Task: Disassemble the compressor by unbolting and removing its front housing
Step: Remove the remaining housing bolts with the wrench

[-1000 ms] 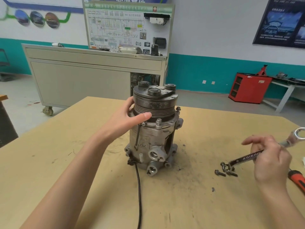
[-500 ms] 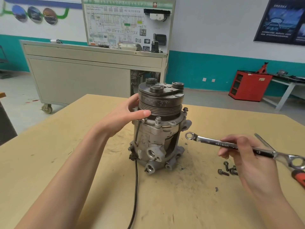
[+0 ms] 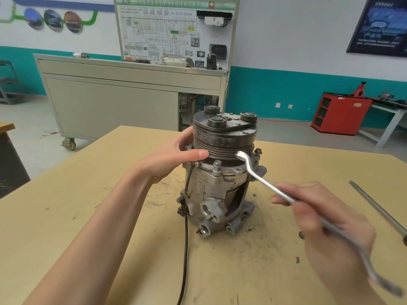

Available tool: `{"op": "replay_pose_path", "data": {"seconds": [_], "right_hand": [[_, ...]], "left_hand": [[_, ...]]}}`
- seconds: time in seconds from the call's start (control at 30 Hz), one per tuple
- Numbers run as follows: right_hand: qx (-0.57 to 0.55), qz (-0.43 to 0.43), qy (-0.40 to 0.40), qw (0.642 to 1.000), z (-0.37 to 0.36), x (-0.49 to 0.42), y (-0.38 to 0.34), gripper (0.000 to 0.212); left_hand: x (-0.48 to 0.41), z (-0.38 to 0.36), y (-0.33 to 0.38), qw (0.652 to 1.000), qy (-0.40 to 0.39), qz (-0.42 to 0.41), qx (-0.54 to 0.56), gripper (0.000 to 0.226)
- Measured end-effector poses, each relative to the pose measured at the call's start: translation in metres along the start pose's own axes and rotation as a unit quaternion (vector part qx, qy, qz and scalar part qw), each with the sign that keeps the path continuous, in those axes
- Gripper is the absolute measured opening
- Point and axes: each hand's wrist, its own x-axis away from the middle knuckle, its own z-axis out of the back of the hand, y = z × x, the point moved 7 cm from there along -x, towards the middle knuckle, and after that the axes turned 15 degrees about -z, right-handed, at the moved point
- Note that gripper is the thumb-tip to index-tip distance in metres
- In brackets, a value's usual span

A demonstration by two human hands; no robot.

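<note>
Compressor [image 3: 220, 188] stands pulley-up in the middle of the table [image 3: 77, 216], left hand [image 3: 174, 159] wrapped round the pulley [image 3: 224, 142] to steady it, right hand [image 3: 326, 219] gripping the wrench [image 3: 262, 180], its head up by a flange bolt [image 3: 258, 151]. Probably not seated yet (blurry), so she or he should seat it fully before pulling.

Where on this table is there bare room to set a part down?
Most room: left side of the table, between its edge and the arm of the left hand. Also the front, between the black cable and the right hand, though gritty. Crowded: right of the compressor, with the wrench, a long rod and small loose bits.
</note>
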Motion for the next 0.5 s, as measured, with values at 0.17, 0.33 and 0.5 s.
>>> {"op": "replay_pose_path", "data": {"seconds": [0.17,0.33,0.5], "right_hand": [[0.208,0.181,0.025,0.961,-0.031,0.014,-0.033,0.02],[0.316,0.225,0.049,0.92,-0.039,0.022,-0.037,0.018],[0.344,0.222,0.059,0.91,-0.046,0.021,-0.042,0.017]], "left_hand": [[0.009,-0.005,0.01,0.999,0.013,-0.01,-0.041,0.082],[0.018,-0.01,0.009,0.996,0.079,-0.012,-0.042,0.078],[0.022,-0.012,0.005,0.993,0.111,-0.025,-0.019,0.076]]}}
